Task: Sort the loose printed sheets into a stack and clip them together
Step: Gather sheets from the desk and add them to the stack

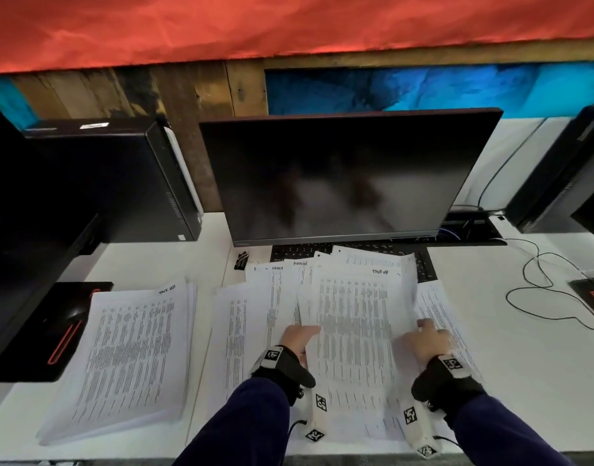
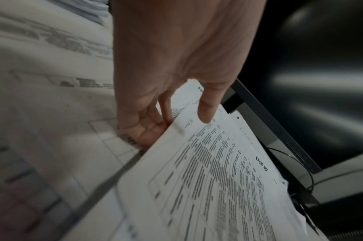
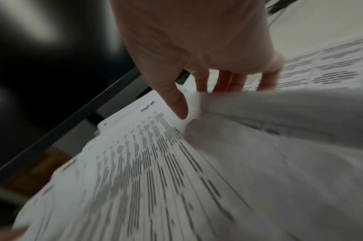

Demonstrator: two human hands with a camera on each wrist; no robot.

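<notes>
A bundle of printed sheets [image 1: 356, 317] is lifted off the desk between my two hands. My left hand [image 1: 297, 338] grips its left edge, thumb on top and fingers underneath [image 2: 151, 124]. My right hand [image 1: 426, 338] pinches the right edge, where the paper curls up [image 3: 192, 107]. More loose printed sheets [image 1: 251, 317] lie spread on the white desk under and around the bundle. A squared stack of sheets [image 1: 127, 358] lies at the left. A black binder clip [image 1: 241, 260] sits on the desk near the monitor's lower left corner.
A dark monitor [image 1: 342, 176] stands right behind the papers, with a black keyboard [image 1: 423, 264] partly under them. A black computer case [image 1: 114, 176] stands at the left, another [image 1: 564, 183] at the right. Cables [image 1: 544, 290] loop on the desk at the right.
</notes>
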